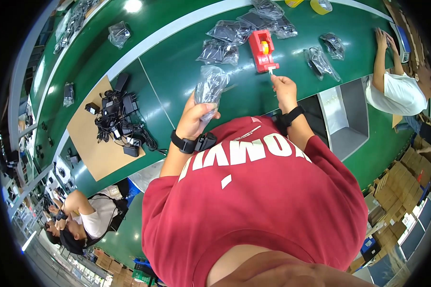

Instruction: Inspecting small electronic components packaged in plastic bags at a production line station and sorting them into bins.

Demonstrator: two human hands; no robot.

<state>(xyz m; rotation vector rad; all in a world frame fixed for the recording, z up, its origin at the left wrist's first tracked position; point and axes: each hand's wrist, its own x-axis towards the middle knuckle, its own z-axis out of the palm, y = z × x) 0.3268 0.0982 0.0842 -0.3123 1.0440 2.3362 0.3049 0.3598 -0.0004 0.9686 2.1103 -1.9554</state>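
My left hand [195, 116] is closed round a clear plastic bag [211, 85] with something dark inside, held over the front edge of the green table. My right hand [285, 91] pinches the end of a short strip of tape [272, 72] at the cutter of a red tape dispenser [262, 50]. An orange-yellow core shows in the dispenser. Behind and left of the dispenser lie several bagged dark items [230, 32], partly overlapping.
Left, a brown cardboard sheet [92, 146] bears a tangle of black power adapters [122, 107]. Two more bags [320, 63] lie right of the dispenser. Yellow tape rolls [321, 6] sit at the far edge. Co-workers [397, 91] are at both sides. A grey bin [344, 117] adjoins the table.
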